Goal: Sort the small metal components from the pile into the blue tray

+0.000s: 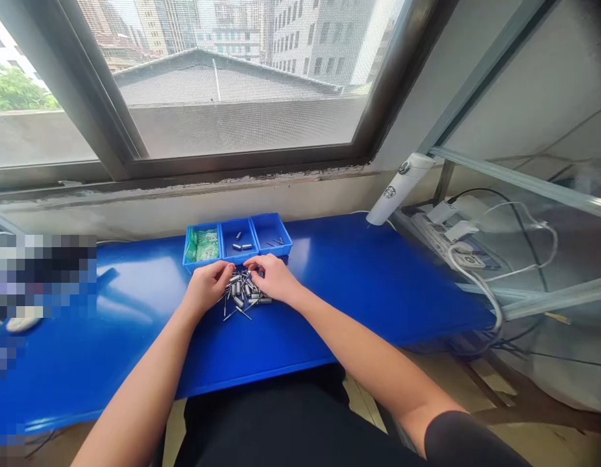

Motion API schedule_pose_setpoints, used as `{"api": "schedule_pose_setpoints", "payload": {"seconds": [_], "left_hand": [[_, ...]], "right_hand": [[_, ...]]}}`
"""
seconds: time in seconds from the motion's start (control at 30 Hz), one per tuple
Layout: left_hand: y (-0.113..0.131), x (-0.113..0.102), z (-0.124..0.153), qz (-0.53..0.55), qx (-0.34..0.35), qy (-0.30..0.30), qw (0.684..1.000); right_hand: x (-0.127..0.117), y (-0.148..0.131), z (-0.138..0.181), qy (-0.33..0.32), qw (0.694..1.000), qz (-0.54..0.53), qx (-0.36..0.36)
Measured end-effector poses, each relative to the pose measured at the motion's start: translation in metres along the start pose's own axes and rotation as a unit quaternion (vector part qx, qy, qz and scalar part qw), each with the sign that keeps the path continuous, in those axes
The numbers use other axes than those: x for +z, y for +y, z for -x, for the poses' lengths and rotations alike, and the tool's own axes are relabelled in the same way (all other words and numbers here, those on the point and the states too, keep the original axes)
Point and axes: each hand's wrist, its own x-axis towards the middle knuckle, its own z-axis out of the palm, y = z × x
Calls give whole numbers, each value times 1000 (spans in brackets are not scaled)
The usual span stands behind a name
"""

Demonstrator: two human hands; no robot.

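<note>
Over a pile of small metal cylinders and thin pins (239,299) on the blue table, my two hands are close together. My left hand (208,285) is closed at the pile's left side, thumb and fingertips pinched; what is in the pinch is too small to make out. From the right, my right hand (276,279) reaches over the pile with its fingers curled together, their tips hidden or too small to read. Just behind both hands is a blue three-part bin (221,241). Green packets (206,245) fill its left compartment, a few cylinders (242,246) lie in the middle one, and thin pins (276,242) in the right.
A white flask (398,189) stands at the table's back right. Beyond it are a power strip (468,261) with chargers and cables, and a metal frame (524,181). A window (232,162) rises behind the blue table (359,292). Something blurred out sits at far left.
</note>
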Motion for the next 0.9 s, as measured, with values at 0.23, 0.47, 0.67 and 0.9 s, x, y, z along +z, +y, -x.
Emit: {"api": "schedule_pose_setpoints", "payload": {"seconds": [0.23,0.47,0.67,0.9], "left_hand": [[0,0,0,2,1,-3,1000],[-2,1,0,-2,-3,-6,1000],[-1,0,0,-8,-10,-7,1000],[-2,1,0,-11,-4,-4,1000]], "right_hand": [[1,-1,-1,20,997,-75,25],[2,3,1,-49,995,64,-55],[3,8,-1,-62,992,97,-52],[3,9,-2,-55,991,112,-50]]}}
